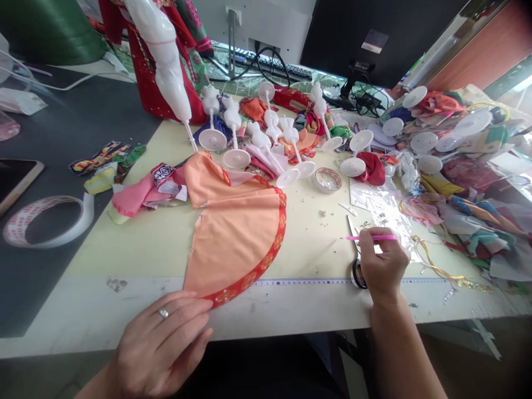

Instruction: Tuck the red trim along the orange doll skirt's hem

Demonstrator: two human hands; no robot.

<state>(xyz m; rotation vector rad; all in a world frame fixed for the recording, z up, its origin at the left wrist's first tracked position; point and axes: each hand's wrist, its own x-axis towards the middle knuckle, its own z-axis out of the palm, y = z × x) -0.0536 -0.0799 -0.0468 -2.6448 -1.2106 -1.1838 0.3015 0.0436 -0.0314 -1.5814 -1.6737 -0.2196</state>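
Observation:
Peach-orange fabric, cut in a curved panel, lies on the pale table. A red trim with gold motifs runs along its rounded edge, with small shiny dots near the lower end. My left hand rests its outstretched fingers on the fabric's lower corner, at the trim's end; the thumb is apart from them. My right hand is closed around a thin pink pen-like stick, its tip pointing left. Beneath and beside that hand are black-handled scissors and a clear plastic bag with tiny shiny bits.
Several white mini mannequins lie or stand upside down behind the fabric. A tape roll holds small bits; a larger tape roll lies left. A ruler strip runs along the front. Fabric scraps crowd the right, monitors the back.

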